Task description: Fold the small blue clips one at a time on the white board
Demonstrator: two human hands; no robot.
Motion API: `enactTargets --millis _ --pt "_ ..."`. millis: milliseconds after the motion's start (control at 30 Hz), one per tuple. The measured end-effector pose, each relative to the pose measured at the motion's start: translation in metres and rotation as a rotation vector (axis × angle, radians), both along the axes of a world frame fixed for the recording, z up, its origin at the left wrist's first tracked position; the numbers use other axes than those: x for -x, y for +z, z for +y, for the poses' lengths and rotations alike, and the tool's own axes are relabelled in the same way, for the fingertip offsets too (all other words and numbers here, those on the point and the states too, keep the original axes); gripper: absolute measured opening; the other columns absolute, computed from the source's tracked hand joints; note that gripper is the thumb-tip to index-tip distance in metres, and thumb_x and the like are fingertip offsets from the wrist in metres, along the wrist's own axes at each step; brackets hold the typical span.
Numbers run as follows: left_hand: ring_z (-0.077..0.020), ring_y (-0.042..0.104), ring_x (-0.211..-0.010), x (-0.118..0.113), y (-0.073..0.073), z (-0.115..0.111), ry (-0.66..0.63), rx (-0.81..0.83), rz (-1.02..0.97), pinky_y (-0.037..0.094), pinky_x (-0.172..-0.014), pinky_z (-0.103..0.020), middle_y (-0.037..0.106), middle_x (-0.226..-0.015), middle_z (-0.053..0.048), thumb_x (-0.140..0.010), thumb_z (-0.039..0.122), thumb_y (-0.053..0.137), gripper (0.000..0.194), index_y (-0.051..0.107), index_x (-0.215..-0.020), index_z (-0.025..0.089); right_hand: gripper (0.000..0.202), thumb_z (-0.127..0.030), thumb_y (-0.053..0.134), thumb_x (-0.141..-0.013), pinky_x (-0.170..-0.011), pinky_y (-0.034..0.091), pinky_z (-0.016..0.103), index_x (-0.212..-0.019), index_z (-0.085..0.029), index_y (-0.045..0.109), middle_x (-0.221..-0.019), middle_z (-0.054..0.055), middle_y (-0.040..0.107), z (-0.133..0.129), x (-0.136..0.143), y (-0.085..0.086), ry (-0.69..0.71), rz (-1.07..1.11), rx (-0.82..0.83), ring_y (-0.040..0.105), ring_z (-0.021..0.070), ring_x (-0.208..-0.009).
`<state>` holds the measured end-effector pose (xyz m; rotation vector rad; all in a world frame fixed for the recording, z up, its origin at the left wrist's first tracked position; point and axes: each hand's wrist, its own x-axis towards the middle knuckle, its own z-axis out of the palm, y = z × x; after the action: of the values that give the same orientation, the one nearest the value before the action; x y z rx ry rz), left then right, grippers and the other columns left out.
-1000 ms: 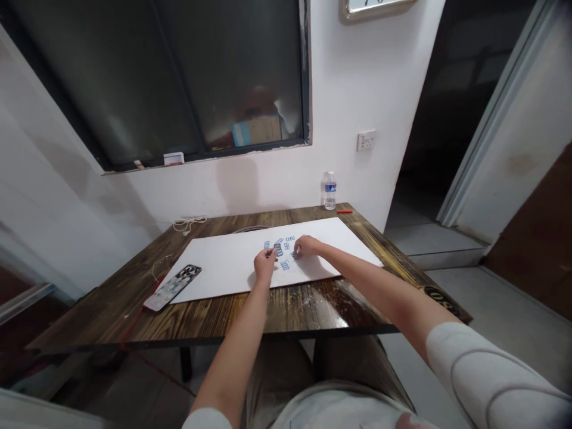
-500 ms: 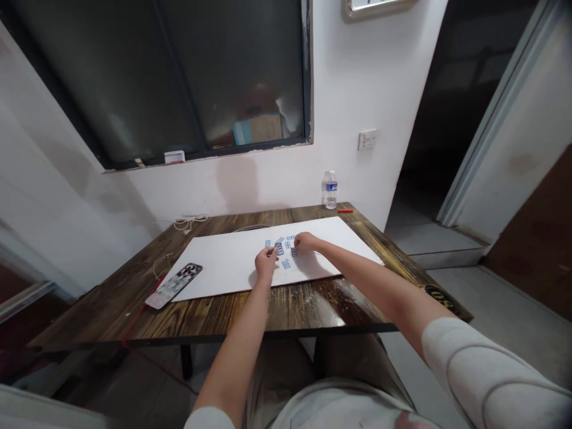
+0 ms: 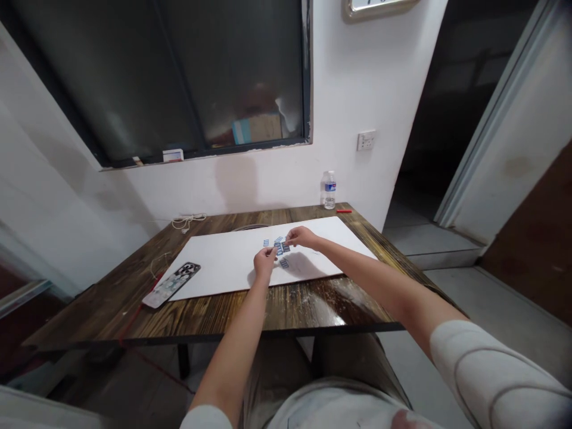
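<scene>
Several small flat blue slotted pieces lie on a white board (image 3: 223, 271). One blue slotted piece (image 3: 285, 263) lies nearest me, and another slotted piece (image 3: 266, 243) sits at the left of the cluster. My left hand (image 3: 264, 262) is closed in a pinch at the cluster, on what looks like a blue slotted piece. Opposite it, my right hand (image 3: 302, 237) pinches a dark-looking blue slotted piece (image 3: 286, 246) just above the board. The fingertips of both hands are close together, and they partly hide the pieces between them.
A phone (image 3: 172, 286) lies over the board's left edge on the wooden table (image 3: 308, 307). Behind are a coiled white cable (image 3: 188, 221), a water bottle (image 3: 329, 190) and a red pen-like stick (image 3: 344, 211). The wall holds a socket (image 3: 366, 140) and a window (image 3: 187, 77).
My right hand has moved left, toward my left hand, with a blue slotted piece in its fingers. Pieces at the cluster's right side have left their spots. My left hand has barely moved.
</scene>
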<state>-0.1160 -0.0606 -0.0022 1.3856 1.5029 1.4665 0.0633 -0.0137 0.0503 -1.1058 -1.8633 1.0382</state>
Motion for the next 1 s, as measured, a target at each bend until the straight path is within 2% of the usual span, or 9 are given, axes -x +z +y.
enactTargets --millis 267,400,467,533,633,767,1000 --pt "-0.0160 0.065 -0.058 -0.002 0.003 -0.001 -0.084 -0.044 -0.020 0.044 -0.051 -0.021 0.068 -0.065 -0.004 -0.068 0.050 0.070 0.036 0.070 -0.079 0.016 0.030 -0.039 0.081 -0.061 -0.053 0.043 0.019 -0.069 -0.015 0.066 -0.060 0.000 0.066 -0.004 0.015 -0.011 -0.061 -0.033 -0.092 0.059 0.0107 -0.055" --pt "-0.0153 0.064 -0.059 -0.002 0.003 -0.002 -0.056 -0.055 -0.019 0.045 -0.052 -0.021 0.069 -0.067 -0.005 -0.069 0.049 0.068 0.036 0.070 -0.081 0.015 0.032 -0.044 0.077 -0.067 -0.057 0.044 0.020 -0.075 -0.015 0.068 -0.065 0.002 0.069 -0.004 0.015 -0.016 -0.098 -0.060 -0.140 0.061 0.0119 -0.060" --pt "-0.0146 0.064 -0.058 -0.001 0.003 -0.002 -0.012 -0.066 -0.017 0.044 -0.052 -0.021 0.068 -0.066 -0.004 -0.071 0.048 0.067 0.034 0.070 -0.081 0.015 0.027 -0.041 0.076 -0.070 -0.061 0.044 0.021 -0.078 -0.015 0.071 -0.072 0.003 0.071 -0.005 0.014 -0.015 -0.063 -0.176 -0.176 0.062 0.0127 -0.066" --pt "-0.0144 0.063 -0.058 0.001 0.003 -0.002 0.048 -0.066 -0.028 0.043 -0.050 -0.020 0.067 -0.065 -0.003 -0.071 0.048 0.066 0.035 0.069 -0.081 0.015 0.022 -0.035 0.079 -0.069 -0.067 0.043 0.021 -0.082 -0.017 0.074 -0.082 0.003 0.072 -0.008 0.013 -0.014 0.048 -0.361 -0.253 0.063 0.0142 -0.075" --pt "-0.0152 0.063 -0.060 0.002 0.004 -0.003 0.111 -0.037 -0.046 0.040 -0.045 -0.019 0.066 -0.065 -0.003 -0.070 0.050 0.066 0.037 0.069 -0.082 0.016 0.032 -0.032 0.084 -0.064 -0.073 0.042 0.024 -0.094 -0.022 0.076 -0.098 0.006 0.070 -0.015 0.014 -0.011 0.202 -0.666 -0.376 0.061 0.0196 -0.090" --pt "-0.0153 0.063 -0.060 0.001 0.004 -0.003 0.102 -0.035 -0.037 0.040 -0.044 -0.019 0.067 -0.067 -0.004 -0.070 0.050 0.066 0.036 0.069 -0.081 0.016 0.043 -0.040 0.082 -0.065 -0.075 0.041 0.026 -0.106 -0.028 0.074 -0.110 0.009 0.066 -0.023 0.018 -0.008 0.171 -0.897 -0.402 0.056 0.0283 -0.105" --pt "-0.0161 0.063 -0.059 0.000 0.003 -0.004 0.094 -0.040 -0.031 0.040 -0.043 -0.019 0.066 -0.065 -0.004 -0.070 0.052 0.066 0.037 0.069 -0.080 0.016 0.042 -0.035 0.083 -0.063 -0.074 0.045 0.026 -0.103 -0.026 0.075 -0.111 0.008 0.068 -0.022 0.033 -0.001 0.186 -1.008 -0.332 0.060 0.0284 -0.104"
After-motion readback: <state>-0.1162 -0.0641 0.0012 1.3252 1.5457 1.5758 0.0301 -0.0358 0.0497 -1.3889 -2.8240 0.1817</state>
